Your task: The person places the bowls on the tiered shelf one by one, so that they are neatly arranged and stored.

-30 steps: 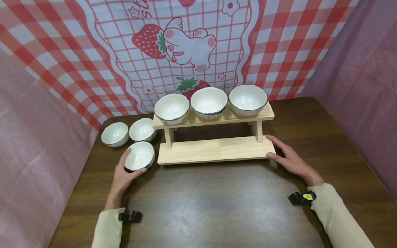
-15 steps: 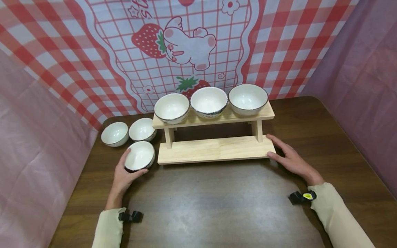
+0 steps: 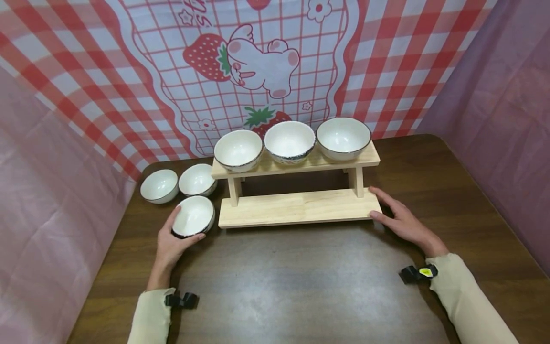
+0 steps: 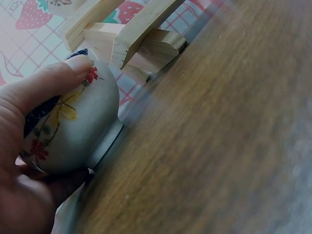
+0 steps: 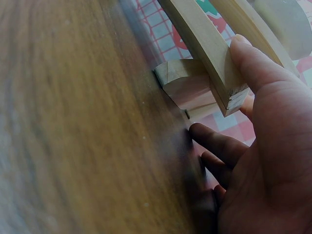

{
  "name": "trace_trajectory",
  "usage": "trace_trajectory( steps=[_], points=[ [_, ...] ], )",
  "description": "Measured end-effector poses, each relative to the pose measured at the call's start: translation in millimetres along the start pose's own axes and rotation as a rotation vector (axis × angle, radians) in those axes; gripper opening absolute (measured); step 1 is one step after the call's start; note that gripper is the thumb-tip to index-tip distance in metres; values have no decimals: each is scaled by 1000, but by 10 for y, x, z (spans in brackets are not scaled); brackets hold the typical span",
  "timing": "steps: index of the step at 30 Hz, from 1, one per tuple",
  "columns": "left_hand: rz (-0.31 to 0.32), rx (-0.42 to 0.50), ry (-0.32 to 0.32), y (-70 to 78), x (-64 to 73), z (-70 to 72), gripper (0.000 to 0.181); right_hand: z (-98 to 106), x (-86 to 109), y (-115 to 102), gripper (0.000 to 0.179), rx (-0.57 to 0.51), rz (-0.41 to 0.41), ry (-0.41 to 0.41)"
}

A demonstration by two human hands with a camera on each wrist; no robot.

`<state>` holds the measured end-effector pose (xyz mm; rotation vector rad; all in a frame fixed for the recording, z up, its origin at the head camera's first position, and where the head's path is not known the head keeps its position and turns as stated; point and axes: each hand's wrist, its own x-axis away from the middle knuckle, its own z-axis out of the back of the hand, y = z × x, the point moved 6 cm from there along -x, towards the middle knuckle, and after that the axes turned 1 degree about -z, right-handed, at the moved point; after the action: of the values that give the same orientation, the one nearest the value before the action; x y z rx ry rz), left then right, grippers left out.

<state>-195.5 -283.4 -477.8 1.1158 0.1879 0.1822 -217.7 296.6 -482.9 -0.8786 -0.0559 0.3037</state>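
Note:
My left hand (image 3: 171,242) grips the side of a white bowl (image 3: 194,217) standing on the table at the left. In the left wrist view, my thumb lies over the dark-rimmed, flower-painted wall of this bowl (image 4: 95,114). A two-tier wooden display stand (image 3: 296,208) is in the middle. My right hand (image 3: 406,225) holds the right end of its lower board, thumb at the front corner and forefinger at the back corner. In the right wrist view, the thumb touches the board (image 5: 209,61), while lower fingers (image 5: 214,141) reach down by the table.
On the upper board stand a left bowl (image 3: 238,149), a middle bowl (image 3: 290,140) and a right bowl (image 3: 343,137). Two more bowls, one far left (image 3: 159,185) and one beside the stand (image 3: 197,179), sit behind the gripped bowl. A checked cloth (image 3: 395,62) hangs behind the table (image 3: 275,282).

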Motion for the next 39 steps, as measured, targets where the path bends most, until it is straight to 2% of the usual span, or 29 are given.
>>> trace_trajectory(
  steps=[14, 25, 39],
  points=[
    [6, 43, 54, 91, 78, 84, 101, -1, -5, 4, 68, 3, -48, -17],
    [-6, 1, 80, 195, 173, 183, 102, 6, 9, 5, 67, 8, -26, -4],
    [-30, 11, 65, 421, 298, 139, 104, -2, -3, 4, 71, -25, -64, -30]
  ],
)
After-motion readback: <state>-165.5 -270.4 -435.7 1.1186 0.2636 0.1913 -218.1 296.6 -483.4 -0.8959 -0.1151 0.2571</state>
